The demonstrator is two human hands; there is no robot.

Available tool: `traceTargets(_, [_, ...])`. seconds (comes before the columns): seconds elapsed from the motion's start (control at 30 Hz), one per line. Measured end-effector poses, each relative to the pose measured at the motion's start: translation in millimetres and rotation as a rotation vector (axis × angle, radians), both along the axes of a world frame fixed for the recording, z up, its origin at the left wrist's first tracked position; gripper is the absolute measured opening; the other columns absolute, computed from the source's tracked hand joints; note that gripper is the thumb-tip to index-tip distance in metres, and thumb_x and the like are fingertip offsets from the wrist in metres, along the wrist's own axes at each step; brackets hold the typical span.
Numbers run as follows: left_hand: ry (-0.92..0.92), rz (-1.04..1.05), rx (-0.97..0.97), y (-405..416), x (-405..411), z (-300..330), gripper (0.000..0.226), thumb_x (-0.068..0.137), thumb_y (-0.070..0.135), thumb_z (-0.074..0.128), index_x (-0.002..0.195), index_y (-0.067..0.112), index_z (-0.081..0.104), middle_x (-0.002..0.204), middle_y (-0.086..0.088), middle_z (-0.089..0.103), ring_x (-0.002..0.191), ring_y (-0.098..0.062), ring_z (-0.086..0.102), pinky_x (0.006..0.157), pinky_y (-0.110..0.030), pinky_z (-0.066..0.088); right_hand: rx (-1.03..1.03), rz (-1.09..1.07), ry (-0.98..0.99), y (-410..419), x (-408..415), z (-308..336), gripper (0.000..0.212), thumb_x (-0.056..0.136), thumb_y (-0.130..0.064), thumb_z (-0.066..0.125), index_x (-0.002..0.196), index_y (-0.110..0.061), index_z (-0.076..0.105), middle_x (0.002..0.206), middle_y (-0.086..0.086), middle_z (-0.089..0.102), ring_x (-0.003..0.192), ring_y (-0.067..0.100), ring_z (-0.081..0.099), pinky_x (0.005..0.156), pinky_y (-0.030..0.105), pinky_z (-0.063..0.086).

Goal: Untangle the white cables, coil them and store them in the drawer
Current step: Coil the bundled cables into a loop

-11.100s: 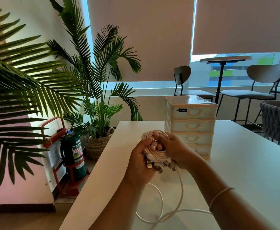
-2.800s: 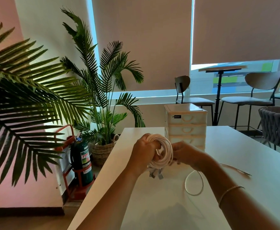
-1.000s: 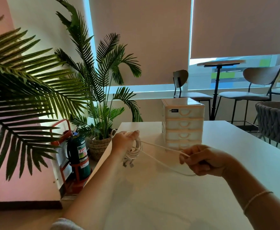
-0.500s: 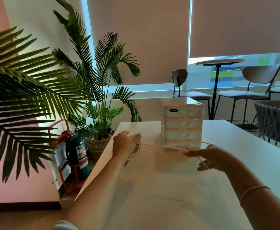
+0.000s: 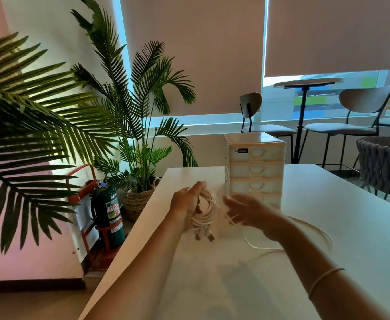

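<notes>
My left hand (image 5: 186,204) grips a coil of white cables (image 5: 206,210) just above the white table (image 5: 328,262), left of the drawer unit. Several plugs (image 5: 209,236) hang below the coil. My right hand (image 5: 247,211) is blurred by motion, close to the right of the coil, with cable strands pinched at its fingertips. From it a loose length of white cable (image 5: 317,230) trails in a loop over the table to the right. The small cream drawer unit (image 5: 255,167) stands behind both hands, all its drawers closed.
Palm plants (image 5: 129,125) and a green fire extinguisher (image 5: 108,211) stand beyond the table's left edge. Chairs (image 5: 360,116) and a high round table (image 5: 305,82) line the window. A grey woven chair (image 5: 383,165) sits at the table's far right.
My right hand, which held the cable stretched out to the right, has swung back to the coil. The taut strand is gone and its slack now lies looped on the table.
</notes>
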State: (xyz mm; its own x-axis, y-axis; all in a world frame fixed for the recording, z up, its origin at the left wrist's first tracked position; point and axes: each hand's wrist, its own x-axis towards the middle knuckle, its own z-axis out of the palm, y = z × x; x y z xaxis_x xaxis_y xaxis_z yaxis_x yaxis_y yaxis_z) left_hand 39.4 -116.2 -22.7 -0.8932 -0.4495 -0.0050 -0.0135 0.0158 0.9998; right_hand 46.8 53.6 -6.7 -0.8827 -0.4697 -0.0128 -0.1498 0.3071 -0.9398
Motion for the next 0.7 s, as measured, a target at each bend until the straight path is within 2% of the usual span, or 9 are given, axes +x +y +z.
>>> traceTargets(0.1, [0.019, -0.05, -0.06, 10, 0, -2, 0.029, 0.081, 0.039, 0.063, 0.068, 0.013, 0.058, 0.06, -0.002, 0.051, 0.052, -0.018, 0.047, 0.053, -0.026, 0.038, 0.214, 0.023, 0.032, -18, 10, 3, 0.044, 0.085, -0.033, 0.061, 0.119, -0.009, 0.047, 0.078, 0.005, 0.064, 0.061, 0.013, 0.06, 0.056, 0.021, 0.052])
traceTargets(0.17, [0.058, -0.012, -0.204, 8, -1, -7, 0.035, 0.08, 0.044, 0.063, 0.064, 0.013, 0.058, 0.061, -0.003, 0.053, 0.057, -0.02, 0.048, 0.058, -0.031, 0.039, 0.394, -0.011, 0.121, -16, 14, 9, 0.035, 0.088, -0.031, 0.058, 0.112, -0.005, 0.057, 0.073, 0.006, 0.061, 0.056, 0.012, 0.054, 0.054, 0.023, 0.051])
traceTargets(0.23, [0.08, 0.007, -0.4, 7, 0, -11, 0.042, 0.081, 0.051, 0.06, 0.067, 0.012, 0.06, 0.064, -0.002, 0.057, 0.063, -0.019, 0.051, 0.061, -0.03, 0.039, 0.553, -0.084, 0.3, -13, 13, 18, 0.028, 0.09, -0.034, 0.055, 0.097, -0.008, 0.065, 0.08, 0.007, 0.063, 0.066, 0.013, 0.054, 0.063, 0.026, 0.051])
traceTargets(0.33, [0.09, -0.057, -0.626, 15, 3, -14, 0.054, 0.086, 0.059, 0.046, 0.075, 0.008, 0.06, 0.064, -0.002, 0.054, 0.063, -0.016, 0.049, 0.057, -0.029, 0.035, 0.507, -0.111, 0.455, -14, 14, 31, 0.023, 0.09, -0.032, 0.054, 0.083, -0.013, 0.065, 0.074, -0.002, 0.058, 0.066, 0.009, 0.05, 0.059, 0.02, 0.042])
traceTargets(0.4, [0.067, -0.093, -0.745, 19, 5, -17, 0.056, 0.092, 0.056, 0.033, 0.072, 0.009, 0.058, 0.068, -0.004, 0.053, 0.069, -0.019, 0.049, 0.061, -0.029, 0.032, 0.381, -0.123, 0.469, -13, 13, 38, 0.02, 0.091, -0.029, 0.054, 0.086, -0.014, 0.066, 0.069, -0.008, 0.054, 0.061, 0.004, 0.046, 0.054, 0.016, 0.035])
traceTargets(0.47, [0.061, -0.114, -0.711, 19, 9, -23, 0.06, 0.094, 0.054, 0.024, 0.071, 0.01, 0.059, 0.072, -0.012, 0.057, 0.073, -0.018, 0.05, 0.065, -0.027, 0.032, 0.244, -0.193, 0.448, -7, 5, 43, 0.021, 0.092, -0.029, 0.053, 0.09, -0.013, 0.067, 0.07, -0.01, 0.054, 0.058, 0.003, 0.044, 0.054, 0.016, 0.033])
traceTargets(0.53, [0.078, -0.149, -0.578, 18, 10, -24, 0.071, 0.089, 0.061, 0.019, 0.071, 0.007, 0.061, 0.069, -0.018, 0.06, 0.065, -0.018, 0.051, 0.064, -0.029, 0.038, 0.165, -0.275, 0.443, -1, -6, 42, 0.022, 0.092, -0.029, 0.052, 0.091, -0.012, 0.068, 0.081, -0.009, 0.058, 0.064, 0.004, 0.047, 0.061, 0.019, 0.036])
traceTargets(0.6, [0.085, -0.204, -0.389, 18, 11, -21, 0.07, 0.074, 0.074, 0.017, 0.056, 0.015, 0.051, 0.051, -0.005, 0.05, 0.047, -0.016, 0.049, 0.058, -0.031, 0.042, 0.115, -0.346, 0.426, 2, -18, 34, 0.024, 0.093, -0.028, 0.051, 0.094, -0.011, 0.068, 0.088, -0.006, 0.058, 0.075, 0.007, 0.051, 0.07, 0.023, 0.038])
traceTargets(0.7, [0.099, -0.315, -0.171, 23, 10, -13, 0.064, 0.068, 0.074, 0.026, 0.053, 0.015, 0.045, 0.041, 0.007, 0.041, 0.035, -0.009, 0.04, 0.047, -0.024, 0.039, 0.031, -0.436, 0.36, 2, -31, 17, 0.023, 0.093, -0.028, 0.051, 0.093, -0.012, 0.068, 0.084, -0.004, 0.057, 0.069, 0.006, 0.048, 0.061, 0.023, 0.037])
